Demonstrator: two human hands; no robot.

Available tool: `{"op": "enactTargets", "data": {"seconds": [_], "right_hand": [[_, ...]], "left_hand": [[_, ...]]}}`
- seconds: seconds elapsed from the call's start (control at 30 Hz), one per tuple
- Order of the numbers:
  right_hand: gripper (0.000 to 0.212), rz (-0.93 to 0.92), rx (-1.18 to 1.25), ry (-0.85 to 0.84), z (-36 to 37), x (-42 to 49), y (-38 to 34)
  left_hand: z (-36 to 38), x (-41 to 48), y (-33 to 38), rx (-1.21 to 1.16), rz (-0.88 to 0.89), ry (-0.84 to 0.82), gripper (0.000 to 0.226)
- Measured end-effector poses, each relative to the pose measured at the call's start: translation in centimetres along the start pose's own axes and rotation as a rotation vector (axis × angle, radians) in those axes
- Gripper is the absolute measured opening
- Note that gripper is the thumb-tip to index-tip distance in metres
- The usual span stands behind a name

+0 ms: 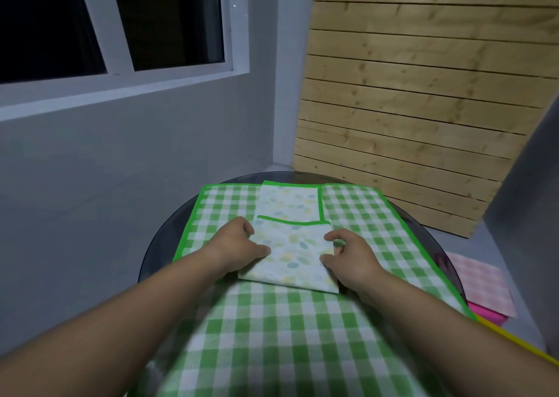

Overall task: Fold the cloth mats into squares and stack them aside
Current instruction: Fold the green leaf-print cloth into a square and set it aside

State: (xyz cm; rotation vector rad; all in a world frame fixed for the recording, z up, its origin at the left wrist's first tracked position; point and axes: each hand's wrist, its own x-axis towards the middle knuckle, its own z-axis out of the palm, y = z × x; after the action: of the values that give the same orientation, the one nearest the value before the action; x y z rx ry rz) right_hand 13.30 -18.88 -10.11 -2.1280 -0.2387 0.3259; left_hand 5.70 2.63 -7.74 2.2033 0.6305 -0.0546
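Observation:
A folded white mat with a leaf print and green trim (295, 256) lies in the middle of a spread green-and-white checked mat (372, 218). My left hand (239, 247) grips its left edge with curled fingers and thumb. At the right edge, my right hand (348, 257) pinches the mat between thumb and fingers. A second folded leaf-print mat (289, 201) lies flat just beyond, at the far edge of the checked mat.
The mats lie on a round dark glass table (163, 245). A pink checked cloth (481, 284) on a pink box (490, 318) sits low at the right. A slatted wooden panel (423, 109) leans against the wall behind.

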Motion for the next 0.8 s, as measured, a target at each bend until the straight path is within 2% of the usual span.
{"op": "enactTargets", "data": {"seconds": [0.27, 0.57, 0.8], "right_hand": [[0.011, -0.002, -0.044, 0.022, -0.8, -0.4, 0.0], [0.010, -0.082, -0.170, -0.027, -2.2, -3.3, 1.7], [0.011, -0.106, -0.188, -0.008, -1.5, -3.8, 2.4]], "left_hand": [[0.5, -1.8, -0.8, -0.027, 0.022, -0.070, 0.035], [1.6, -6.0, -1.4, -0.086, 0.002, -0.199, 0.039], [1.8, -7.0, -1.4, -0.074, -0.006, -0.212, 0.041]]}}
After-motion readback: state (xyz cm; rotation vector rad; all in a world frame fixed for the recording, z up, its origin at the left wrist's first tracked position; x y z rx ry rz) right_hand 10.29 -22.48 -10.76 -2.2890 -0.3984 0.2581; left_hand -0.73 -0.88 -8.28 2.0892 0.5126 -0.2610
